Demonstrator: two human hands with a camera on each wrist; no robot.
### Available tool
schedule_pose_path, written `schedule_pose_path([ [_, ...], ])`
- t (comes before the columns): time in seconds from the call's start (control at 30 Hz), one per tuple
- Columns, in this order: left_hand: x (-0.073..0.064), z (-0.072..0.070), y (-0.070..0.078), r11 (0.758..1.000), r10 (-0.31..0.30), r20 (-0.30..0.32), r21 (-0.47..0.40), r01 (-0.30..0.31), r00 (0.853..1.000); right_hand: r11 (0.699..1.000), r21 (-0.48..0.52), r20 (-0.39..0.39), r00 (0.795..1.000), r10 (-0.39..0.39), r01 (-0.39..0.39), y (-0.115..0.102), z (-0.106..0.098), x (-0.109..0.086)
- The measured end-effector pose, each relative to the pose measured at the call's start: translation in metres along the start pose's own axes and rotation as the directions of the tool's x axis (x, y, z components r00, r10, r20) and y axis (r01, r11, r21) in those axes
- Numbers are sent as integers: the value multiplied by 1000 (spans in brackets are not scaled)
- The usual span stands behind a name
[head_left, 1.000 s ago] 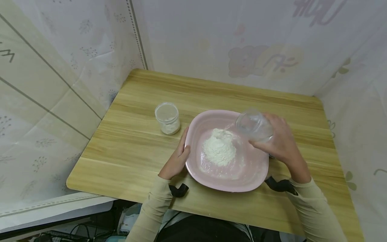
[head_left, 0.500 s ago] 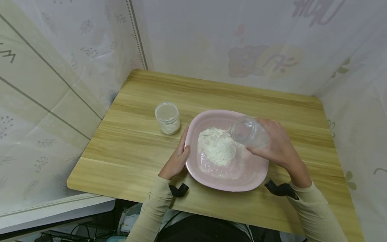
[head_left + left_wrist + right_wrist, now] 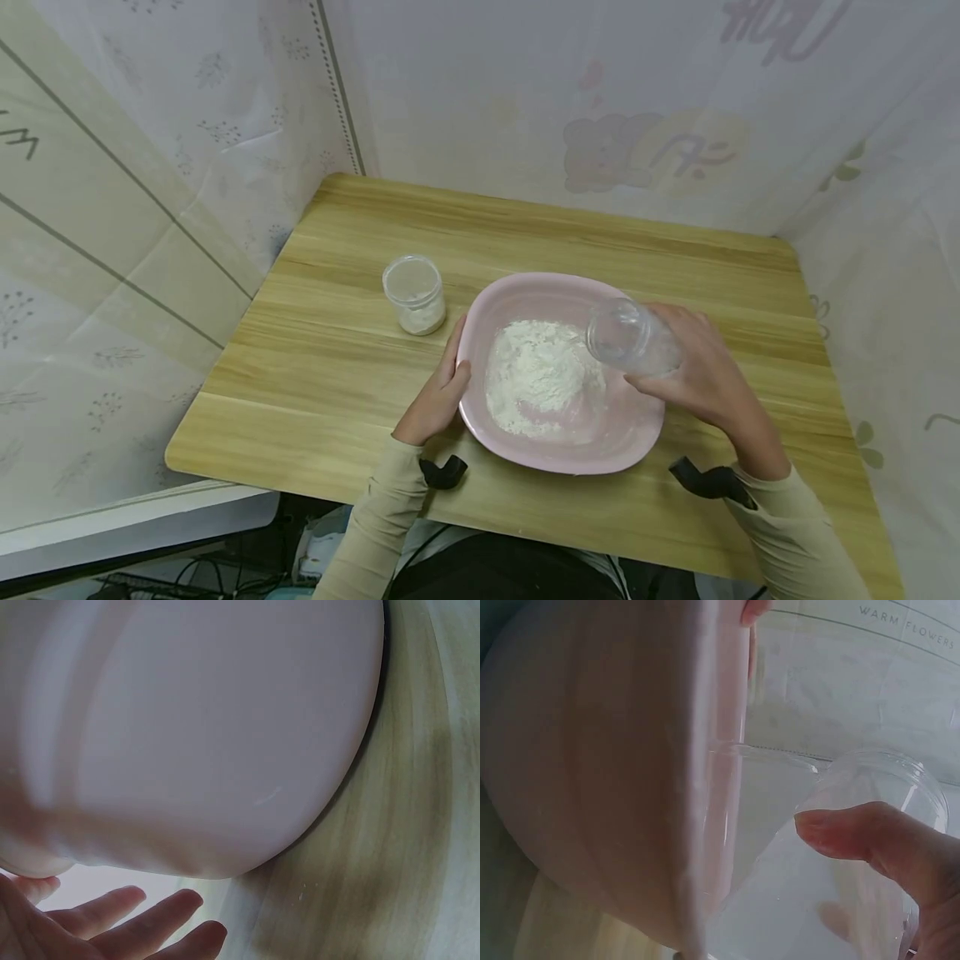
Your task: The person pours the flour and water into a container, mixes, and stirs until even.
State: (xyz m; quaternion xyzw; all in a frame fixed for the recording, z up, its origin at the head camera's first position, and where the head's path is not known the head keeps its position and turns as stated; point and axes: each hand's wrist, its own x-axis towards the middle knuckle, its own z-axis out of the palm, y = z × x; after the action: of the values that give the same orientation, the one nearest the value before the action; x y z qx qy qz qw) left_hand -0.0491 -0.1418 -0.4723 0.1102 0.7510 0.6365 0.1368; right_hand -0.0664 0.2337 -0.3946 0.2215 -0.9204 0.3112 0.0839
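A pink plastic basin (image 3: 564, 458) stands on the table, with a spread of white powder (image 3: 540, 367) in it, wet at the near right. At its left rim my left hand (image 3: 438, 396) holds on, thumb over the edge and fingers along the outer wall. In the left wrist view those fingers (image 3: 150, 930) lie under the rim. My right hand (image 3: 697, 362) grips a clear plastic jar (image 3: 630, 337), tipped sideways over the basin's right side. From the jar (image 3: 817, 900) a thin stream of clear liquid (image 3: 780, 754) runs toward the basin in the right wrist view.
Left of the basin a second clear jar (image 3: 415, 296) stands upright with white powder at its bottom. The wooden table (image 3: 315, 375) meets patterned wall sheets (image 3: 480, 100) at the back and sides. Cables (image 3: 202, 575) lie below its front left edge.
The right hand swung the tipped jar left over the powder, then back right and nearer. The powder mound has spread lower and wider. The left hand stays on the rim.
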Motion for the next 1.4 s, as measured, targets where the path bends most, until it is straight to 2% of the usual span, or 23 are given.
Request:
schedule_pose_path([
  [0.4,0,-1,1,1000,2,10,-13,-2,1000,1000,-17,-54,998,-22,21,0,-10,1],
  [0.7,1,-2,1,1000,8,16,-22,-7,1000,998,-27,-72,996,52,-54,3,-11,13],
  [0.9,1,-2,0,999,25,38,-48,-24,999,997,-38,-80,994,69,-72,1,-7,18],
  [1.13,2,-1,0,999,28,35,-40,-26,999,997,-49,-42,998,55,-57,-3,-3,25],
  [1.4,1,-1,1,999,22,26,-41,-21,999,1000,-26,-11,1000,-5,4,-8,2,28],
])
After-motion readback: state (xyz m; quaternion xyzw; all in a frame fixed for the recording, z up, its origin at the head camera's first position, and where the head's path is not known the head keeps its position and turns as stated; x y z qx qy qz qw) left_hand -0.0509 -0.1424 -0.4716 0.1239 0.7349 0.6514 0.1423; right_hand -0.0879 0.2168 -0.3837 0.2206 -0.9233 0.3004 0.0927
